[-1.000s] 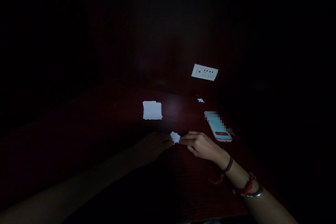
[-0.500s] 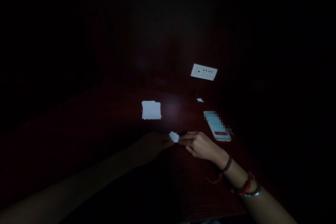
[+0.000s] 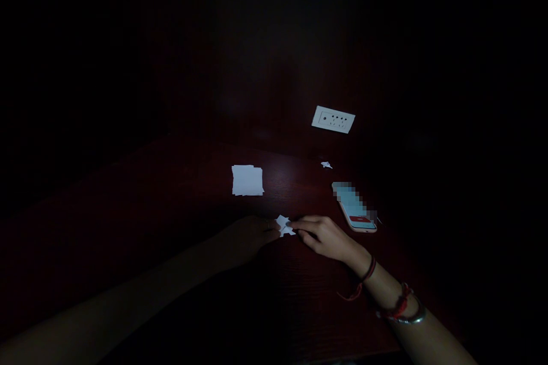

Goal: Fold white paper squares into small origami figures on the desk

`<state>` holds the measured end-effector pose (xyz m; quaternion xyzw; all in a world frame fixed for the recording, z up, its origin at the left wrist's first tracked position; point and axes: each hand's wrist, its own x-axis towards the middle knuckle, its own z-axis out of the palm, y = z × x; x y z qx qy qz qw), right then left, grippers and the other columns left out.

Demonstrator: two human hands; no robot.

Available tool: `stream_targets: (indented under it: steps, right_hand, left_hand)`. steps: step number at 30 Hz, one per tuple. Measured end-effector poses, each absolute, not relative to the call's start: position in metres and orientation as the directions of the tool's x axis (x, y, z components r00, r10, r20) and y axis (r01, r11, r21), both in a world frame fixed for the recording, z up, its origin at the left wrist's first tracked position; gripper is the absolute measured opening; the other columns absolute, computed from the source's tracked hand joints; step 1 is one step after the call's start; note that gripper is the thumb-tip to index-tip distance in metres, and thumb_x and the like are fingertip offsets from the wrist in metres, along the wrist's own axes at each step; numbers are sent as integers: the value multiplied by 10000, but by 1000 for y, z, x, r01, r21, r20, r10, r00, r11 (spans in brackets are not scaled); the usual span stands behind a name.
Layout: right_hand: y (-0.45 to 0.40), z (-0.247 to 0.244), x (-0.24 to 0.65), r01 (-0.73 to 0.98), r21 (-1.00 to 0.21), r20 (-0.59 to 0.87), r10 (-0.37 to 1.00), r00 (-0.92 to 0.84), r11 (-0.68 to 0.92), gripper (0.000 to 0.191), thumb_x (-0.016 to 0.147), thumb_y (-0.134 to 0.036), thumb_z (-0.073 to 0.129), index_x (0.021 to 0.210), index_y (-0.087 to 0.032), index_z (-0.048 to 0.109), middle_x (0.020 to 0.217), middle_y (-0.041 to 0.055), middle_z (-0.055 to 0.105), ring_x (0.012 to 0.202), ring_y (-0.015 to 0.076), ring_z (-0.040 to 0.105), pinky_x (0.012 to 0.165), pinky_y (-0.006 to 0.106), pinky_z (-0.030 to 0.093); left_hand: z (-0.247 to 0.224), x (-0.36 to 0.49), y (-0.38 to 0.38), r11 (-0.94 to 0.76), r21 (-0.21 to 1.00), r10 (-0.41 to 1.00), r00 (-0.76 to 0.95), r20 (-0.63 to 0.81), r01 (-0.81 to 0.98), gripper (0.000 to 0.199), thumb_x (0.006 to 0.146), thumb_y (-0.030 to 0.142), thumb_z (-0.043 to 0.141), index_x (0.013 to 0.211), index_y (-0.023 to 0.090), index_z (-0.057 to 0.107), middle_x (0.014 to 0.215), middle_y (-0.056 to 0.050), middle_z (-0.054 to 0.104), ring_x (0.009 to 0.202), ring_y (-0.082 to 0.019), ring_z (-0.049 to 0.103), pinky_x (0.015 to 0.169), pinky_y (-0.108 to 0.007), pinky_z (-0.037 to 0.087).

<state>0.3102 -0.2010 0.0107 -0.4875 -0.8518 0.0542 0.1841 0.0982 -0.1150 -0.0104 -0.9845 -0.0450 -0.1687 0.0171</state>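
Note:
A small folded piece of white paper (image 3: 284, 224) with pointed corners lies on the dark red table between my hands. My left hand (image 3: 252, 235), in shadow and wearing a ring, pinches its left side between thumb and fingers. From the right, my right hand (image 3: 325, 235) reaches in with the index finger stretched out, its tip on the paper's right part. The thumb of that hand stays apart, below the index finger. A loose stack of square white paper sheets (image 3: 248, 181) lies beyond my left hand.
A phone (image 3: 362, 214) with a lit screen lies right of my right hand. A small crumpled or folded white paper (image 3: 326, 165) sits near the wall, under a white power socket (image 3: 333, 120). The surroundings are very dark.
My right fingers have loosened from the paper's right edge, leaving the index fingertip on it. More of the folded paper shows, with a corner pointing right. My left hand keeps its place.

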Motion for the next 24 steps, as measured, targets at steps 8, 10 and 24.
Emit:
stream_targets:
  steps: [8,10,24]
  right_hand:
    - [-200,8,314,808,-318,333,857,-394,495,344,811,-163,434,1150,-189,481,1029,55,533,928,143,512,833,268,417]
    - [-199,7,315,806,-314,325,854,-406,502,343,806,-180,457,1147,-201,486,1039,52,524,937,145,508,837,269,418]
    - [-200,10,315,805,-234,272,831,-485,546,231,844,-235,417,1009,-196,574,961,50,541,880,132,524,771,243,423]
  left_hand:
    - [-27,91,-105,-993,92,105,927,361,76,418,772,37,434,1157,201,443,1225,-55,440,1071,-199,436,884,-342,369]
    - [-28,90,-103,-989,135,110,921,373,63,453,759,13,423,1171,202,429,1231,-55,429,1094,-187,415,906,-329,355]
    - [-26,91,-101,-986,162,25,930,367,-37,510,761,38,440,1239,188,346,1290,-74,367,1216,-222,263,962,-404,297]
